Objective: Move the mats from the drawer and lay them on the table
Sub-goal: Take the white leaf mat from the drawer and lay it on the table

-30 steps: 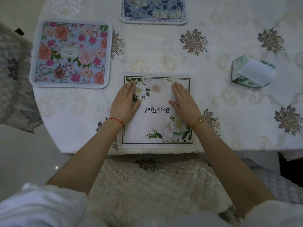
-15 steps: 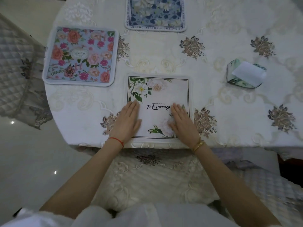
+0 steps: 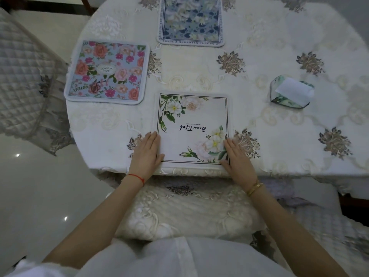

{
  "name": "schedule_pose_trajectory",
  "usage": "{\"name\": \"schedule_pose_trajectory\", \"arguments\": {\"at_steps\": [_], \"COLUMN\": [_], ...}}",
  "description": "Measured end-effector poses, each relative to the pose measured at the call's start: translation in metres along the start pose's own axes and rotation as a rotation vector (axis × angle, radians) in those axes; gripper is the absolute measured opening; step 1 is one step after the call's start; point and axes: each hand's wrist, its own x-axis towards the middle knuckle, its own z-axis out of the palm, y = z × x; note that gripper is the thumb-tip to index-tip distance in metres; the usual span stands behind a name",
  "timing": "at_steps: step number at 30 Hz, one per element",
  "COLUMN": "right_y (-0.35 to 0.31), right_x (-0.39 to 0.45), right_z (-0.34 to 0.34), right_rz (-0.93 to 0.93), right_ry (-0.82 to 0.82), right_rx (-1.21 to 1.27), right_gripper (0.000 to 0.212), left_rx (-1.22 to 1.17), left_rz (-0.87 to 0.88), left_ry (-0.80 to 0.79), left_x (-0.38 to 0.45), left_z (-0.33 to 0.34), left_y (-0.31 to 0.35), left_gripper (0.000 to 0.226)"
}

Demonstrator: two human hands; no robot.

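Three mats lay flat on the desk (image 3: 279,47), the white mat (image 3: 192,120) nearest its front edge, both the left hand (image 3: 146,154) and right hand (image 3: 237,158) spread open on its near corners; no drawer showed, so any remaining mats went unseen.

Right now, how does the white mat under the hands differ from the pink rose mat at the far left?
The white mat has a pale ground, corner flowers and a thin dark frame; the pink rose mat is blue and crowded with blooms. The white mat lies at the near table edge with the left hand and right hand flat on its sides; the pink rose mat lies untouched. Both are square and flat.
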Motion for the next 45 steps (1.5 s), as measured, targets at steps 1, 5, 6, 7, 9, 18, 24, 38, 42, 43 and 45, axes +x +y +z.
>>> {"name": "schedule_pose_trajectory", "arguments": {"at_steps": [1,5,6,7,9,18,24,38,42,43,45], "right_y": [-0.007,-0.036,-0.039,-0.038,-0.027,0.017,-0.013,-0.052,-0.027,-0.017,0.003], "right_x": [0.0,0.016,0.019,0.018,0.01,-0.006,0.067,0.204,0.196,0.191,0.177], "right_z": [0.001,0.011,0.012,0.013,0.014,-0.005,-0.022,-0.02,-0.022,-0.024,-0.028], "right_rz": [-0.033,-0.09,-0.077,-0.069,-0.059,0.018,-0.055,-0.189,-0.102,-0.071,-0.02], "right_ry": [-0.011,-0.077,-0.095,-0.105,-0.106,0.003,0.041,-0.055,-0.017,-0.007,0.022], "right_rx": [0.009,0.029,0.034,0.029,0.005,-0.037,0.062,0.022,0.019,0.02,0.034], "right_gripper": [0.073,0.076,0.076,0.078,0.081,0.064,0.056,0.071,0.076,0.076,0.075], "left_rx": [-0.002,-0.043,-0.042,-0.032,-0.018,0.016,-0.056,-0.049,-0.057,-0.052,-0.035], "left_rz": [0.032,0.08,0.067,0.056,0.041,0.008,0.057,0.142,0.082,0.072,0.048], "left_ry": [0.002,-0.034,-0.051,-0.065,-0.069,-0.03,0.021,-0.008,0.035,0.045,0.06], "left_x": [-0.004,-0.008,-0.008,-0.008,-0.01,-0.007,0.044,0.18,0.173,0.171,0.167], "left_z": [0.001,0.015,0.018,0.019,0.02,0.011,-0.004,-0.004,-0.004,-0.004,-0.005], "left_y": [0.007,0.033,0.034,0.033,0.024,-0.01,-0.009,0.005,-0.011,-0.015,-0.021], "left_gripper": [0.068,0.073,0.073,0.073,0.074,0.065,0.059,0.062,0.066,0.065,0.063]}}
